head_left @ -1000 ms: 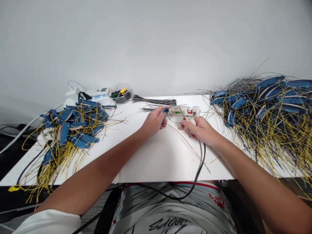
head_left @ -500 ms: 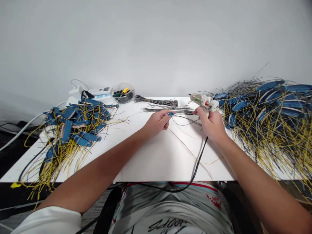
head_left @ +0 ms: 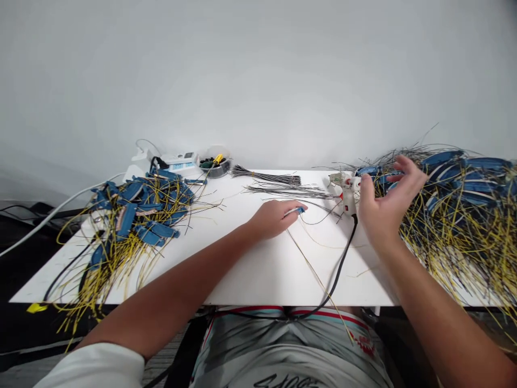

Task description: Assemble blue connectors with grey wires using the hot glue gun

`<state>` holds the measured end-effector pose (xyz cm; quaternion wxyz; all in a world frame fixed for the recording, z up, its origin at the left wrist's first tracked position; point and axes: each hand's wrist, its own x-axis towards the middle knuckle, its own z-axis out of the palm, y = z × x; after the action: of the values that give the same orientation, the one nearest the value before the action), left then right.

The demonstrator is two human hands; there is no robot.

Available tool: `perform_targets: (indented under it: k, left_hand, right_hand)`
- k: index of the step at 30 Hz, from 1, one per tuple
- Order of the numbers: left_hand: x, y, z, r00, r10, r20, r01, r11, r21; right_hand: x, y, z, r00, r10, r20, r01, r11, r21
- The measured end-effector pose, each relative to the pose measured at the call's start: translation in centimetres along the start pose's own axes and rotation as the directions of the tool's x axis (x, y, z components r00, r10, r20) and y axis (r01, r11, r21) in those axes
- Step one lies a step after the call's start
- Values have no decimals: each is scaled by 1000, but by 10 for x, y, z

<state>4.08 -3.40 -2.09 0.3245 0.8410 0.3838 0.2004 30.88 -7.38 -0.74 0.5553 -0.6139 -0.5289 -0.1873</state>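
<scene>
My left hand (head_left: 271,220) is closed on a small blue piece (head_left: 300,210) over the middle of the white table. Thin wires trail from it, dark ones to the right and a yellowish one (head_left: 309,262) toward my lap. Just right of it, a hot glue gun (head_left: 349,203) rests on the table, its black cord (head_left: 343,264) running down past the front edge. Beside the glue gun's right side is my right hand (head_left: 383,207), fingers spread and nothing in it.
Blue pieces with yellow and black wires lie heaped at left (head_left: 133,215) and in a larger heap at right (head_left: 464,215). Dark wire bundles (head_left: 269,177) lie at the back. A round container (head_left: 218,166) and a white power strip (head_left: 180,161) stand back left.
My right hand has let go of the glue gun, now on the table, and opened. My left hand has moved slightly right and nearer with the blue piece.
</scene>
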Motion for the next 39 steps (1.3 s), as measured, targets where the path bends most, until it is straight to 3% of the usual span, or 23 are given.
perform_targets:
  k: [2,3,4,5,6,7,8,9,12,16,19,21,24,26,28,31,33,37,39]
  left_hand:
    - [-1,-3,2,998,59,10,-59,997,58]
    - [-1,-4,2,996,93,15,-94,992,86]
    - [-1,-5,3,992,126,16,-127,986,112]
    - [-1,-6,4,988,153,13,-154,979,135]
    - [-1,-7,4,985,173,10,-172,973,151]
    - [-1,-7,5,983,182,6,-181,971,160]
    - [-1,-7,5,983,181,5,-180,971,160]
    - [-1,-7,4,985,174,7,-173,973,154]
    - [-2,-6,4,989,145,29,-148,983,107]
    - [-1,-5,4,990,135,28,-137,987,79]
    - [-1,-4,6,989,143,25,-145,986,79]
    - [-1,-4,6,988,149,28,-151,985,86]
    - [-2,-2,6,985,167,41,-171,980,104]
    - [-4,0,6,980,188,64,-194,975,105]
    - [-5,3,7,975,203,86,-211,973,95]
    - [-7,7,10,970,214,113,-223,972,79]
    - [-7,8,11,969,215,124,-225,972,72]
    - [-7,8,11,974,199,112,-204,978,34]
    - [-7,6,11,976,192,102,-195,981,17]
  right_hand:
    - [4,-22,-2,988,-155,23,151,982,115]
    - [5,-32,3,969,-210,134,184,967,178]
    - [5,-41,11,915,-260,309,187,951,247]
    - [5,-48,22,808,-302,506,152,937,316]
    - [4,-53,35,664,-296,686,59,936,347]
    - [4,-57,50,528,-269,805,-50,937,346]
    - [3,-59,65,426,-240,872,-132,937,322]
    - [2,-61,80,367,-205,907,-169,945,282]
    - [2,-63,112,275,-141,951,-137,973,184]
    - [6,-65,124,229,-137,964,-122,978,168]
    - [7,-64,119,231,-155,961,-114,976,185]
    - [6,-62,113,289,-159,944,-110,974,198]
    - [3,-57,103,442,-134,887,-112,973,203]
    - [0,-52,97,496,-138,857,-126,965,229]
    - [-1,-49,92,454,-179,873,-144,952,270]
    - [-2,-47,89,309,-181,934,-153,960,236]
    - [0,-49,89,250,-132,959,-142,975,171]
    - [4,-55,89,204,-163,965,-107,976,187]
    - [5,-55,89,238,-234,943,-78,963,259]
